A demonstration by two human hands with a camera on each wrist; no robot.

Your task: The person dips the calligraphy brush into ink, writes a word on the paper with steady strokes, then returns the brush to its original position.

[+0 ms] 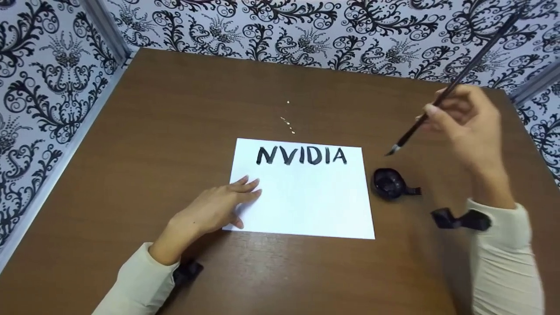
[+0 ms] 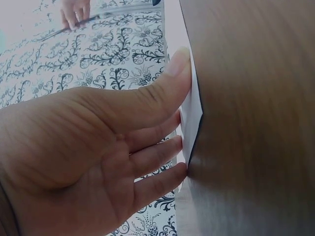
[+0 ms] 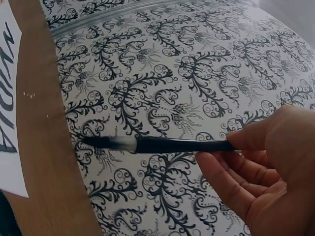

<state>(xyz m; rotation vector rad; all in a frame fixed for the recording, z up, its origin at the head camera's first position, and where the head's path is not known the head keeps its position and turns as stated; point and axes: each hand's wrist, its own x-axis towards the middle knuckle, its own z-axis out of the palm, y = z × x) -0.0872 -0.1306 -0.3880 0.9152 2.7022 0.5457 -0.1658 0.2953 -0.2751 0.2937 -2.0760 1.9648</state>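
A white sheet of paper (image 1: 306,197) lies on the brown table, with "NVIDIA" lettered in black along its top. My left hand (image 1: 214,205) rests on the sheet's left side, fingers spread; in the left wrist view its fingertips (image 2: 177,169) and thumb touch the paper (image 2: 193,113). My right hand (image 1: 470,122) pinches a dark-handled paintbrush (image 1: 463,72) between thumb and fingers. Its black-tipped bristles (image 3: 106,142) point down and left, above the table, right of the sheet. Just below the tip sits a small round black ink dish (image 1: 388,183) with a short handle.
Small pale flecks (image 1: 287,124) lie on the table (image 1: 153,131) behind the paper. White panels with black scroll patterns (image 1: 302,35) stand at the back and sides of the table. Black wrist mounts (image 1: 461,219) sit at both sleeve cuffs.
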